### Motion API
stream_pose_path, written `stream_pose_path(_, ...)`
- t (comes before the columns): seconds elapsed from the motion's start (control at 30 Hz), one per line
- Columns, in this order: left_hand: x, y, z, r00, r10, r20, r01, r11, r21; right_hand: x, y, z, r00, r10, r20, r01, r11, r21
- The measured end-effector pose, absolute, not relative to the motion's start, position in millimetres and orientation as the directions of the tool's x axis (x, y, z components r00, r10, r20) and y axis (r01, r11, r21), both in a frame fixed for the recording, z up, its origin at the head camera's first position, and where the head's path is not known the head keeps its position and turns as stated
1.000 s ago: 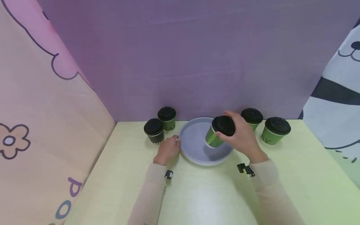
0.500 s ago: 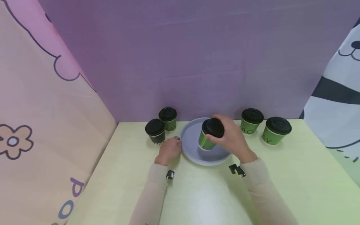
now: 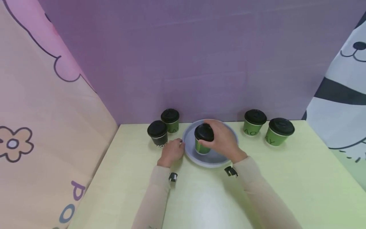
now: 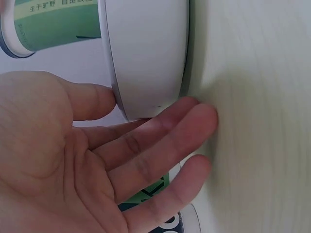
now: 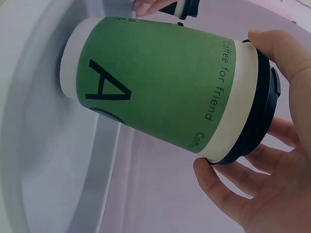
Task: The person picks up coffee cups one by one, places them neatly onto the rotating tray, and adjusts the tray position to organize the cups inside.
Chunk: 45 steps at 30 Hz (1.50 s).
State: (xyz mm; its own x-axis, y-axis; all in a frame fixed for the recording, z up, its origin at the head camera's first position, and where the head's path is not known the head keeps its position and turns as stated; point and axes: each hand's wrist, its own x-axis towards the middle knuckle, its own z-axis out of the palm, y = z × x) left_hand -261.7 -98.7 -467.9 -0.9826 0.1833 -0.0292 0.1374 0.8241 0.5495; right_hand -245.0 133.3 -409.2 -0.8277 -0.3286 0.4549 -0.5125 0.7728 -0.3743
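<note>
My right hand (image 3: 221, 136) grips a green paper coffee cup (image 3: 201, 148) around its black lid, thumb on one side and fingers on the other. The cup is upright over the left part of a round grey tray (image 3: 213, 159); whether its base touches the tray I cannot tell. In the right wrist view the cup (image 5: 155, 82) shows dark lettering on its green sleeve. At the tray's left rim, my left hand (image 3: 171, 152) holds the edge. The left wrist view shows the thumb (image 4: 95, 102) against the rim and the fingers along the outer wall.
Left of the tray stand a black-sleeved coffee cup (image 3: 158, 135) and a green coffee cup (image 3: 170, 121). Two more green cups, one nearer the tray (image 3: 253, 124) and one farther right (image 3: 275, 136), stand at the right. A purple backdrop (image 3: 183, 63) rises behind the pale table (image 3: 200, 197).
My right hand has carried the green coffee cup leftward and down over the tray, uncovering the cup behind it at the right. My left hand stays at the tray's rim.
</note>
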Motion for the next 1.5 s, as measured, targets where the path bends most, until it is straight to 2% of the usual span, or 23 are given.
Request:
stream_pose_path(0.33,-262,-98,-468,-0.986,0.168,-0.024,0.129,0.834,0.537,-246,123,-411,-0.853,-0.338,0.398,-0.495,0.764,-0.414)
stream_pose_path(0.67,-264,-97,-469,-0.986,0.164,-0.02,0.128,0.837,0.532,-248,113,-411,-0.852,-0.363,0.377,-0.503,0.766,-0.4)
stream_pose_path(1.5,-265,-97,-467,-0.987,0.159,-0.016,0.128,0.845,0.519,-250,91,-416,-0.839,-0.354,0.414,-0.505,0.79,-0.348)
